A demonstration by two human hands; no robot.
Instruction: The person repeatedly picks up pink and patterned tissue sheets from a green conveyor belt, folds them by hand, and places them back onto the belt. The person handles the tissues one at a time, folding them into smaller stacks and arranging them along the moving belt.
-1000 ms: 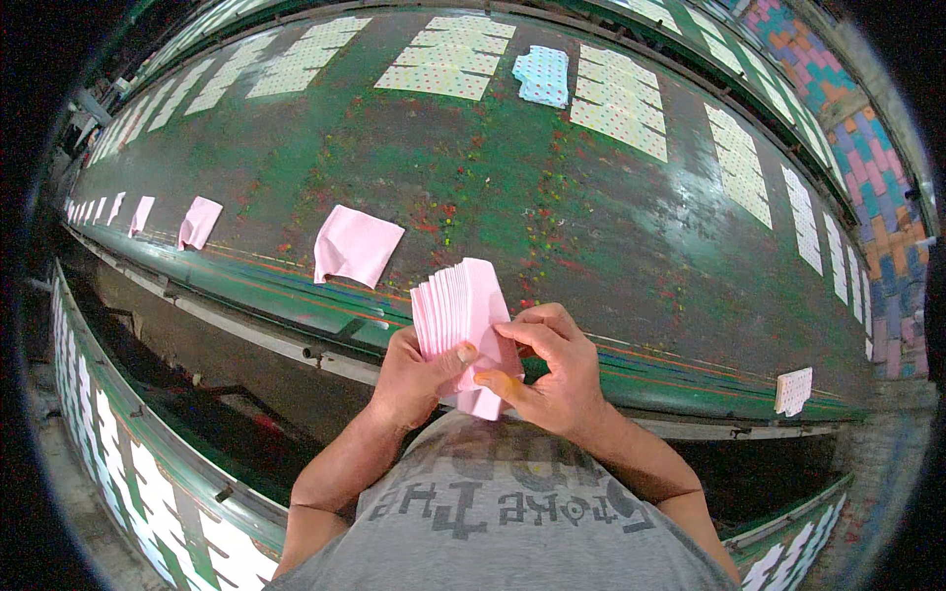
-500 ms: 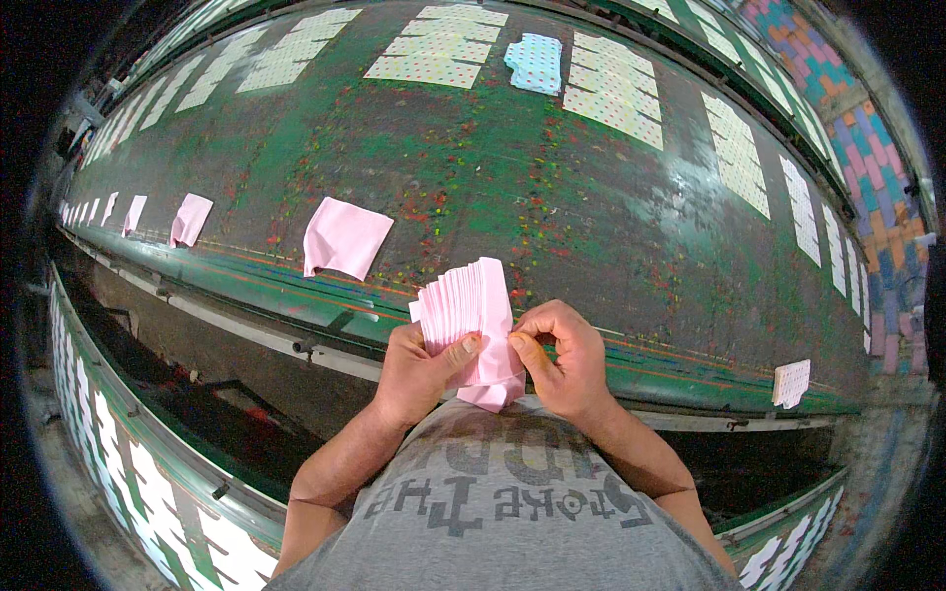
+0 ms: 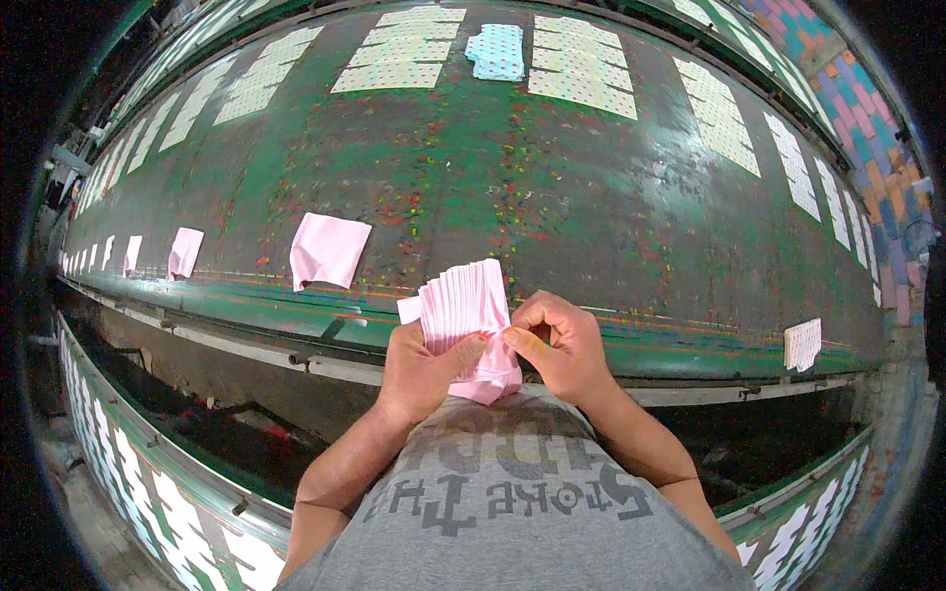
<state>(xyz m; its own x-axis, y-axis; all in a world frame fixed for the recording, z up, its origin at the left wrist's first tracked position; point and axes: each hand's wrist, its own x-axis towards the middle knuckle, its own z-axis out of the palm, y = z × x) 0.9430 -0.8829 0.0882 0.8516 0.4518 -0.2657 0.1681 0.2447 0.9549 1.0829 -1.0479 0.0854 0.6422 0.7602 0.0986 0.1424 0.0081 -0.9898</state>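
Note:
A fanned stack of pink fabric pieces [image 3: 460, 300] is held in front of my body, over the near edge of the long green table. My left hand [image 3: 424, 366] grips the stack from its left side, thumb lying across the front. With thumb and forefinger, my right hand [image 3: 560, 347] pinches the right edge of the front piece. The lower part of that piece hangs bunched against my shirt. Left of the stack, a single pink fabric piece [image 3: 330, 251] lies on the table.
Along the near edge of the green table [image 3: 394, 187], more pink pieces [image 3: 184, 254] recede leftward. Dotted pale fabric panels [image 3: 581, 64] line the far side, with a light blue dotted cloth [image 3: 496, 52] among them. A small dotted stack [image 3: 803, 345] sits at the near right.
The table and the things on it have shifted slightly in view. My right fingers still pinch the front piece, whose lower end is now gathered higher and more bunched.

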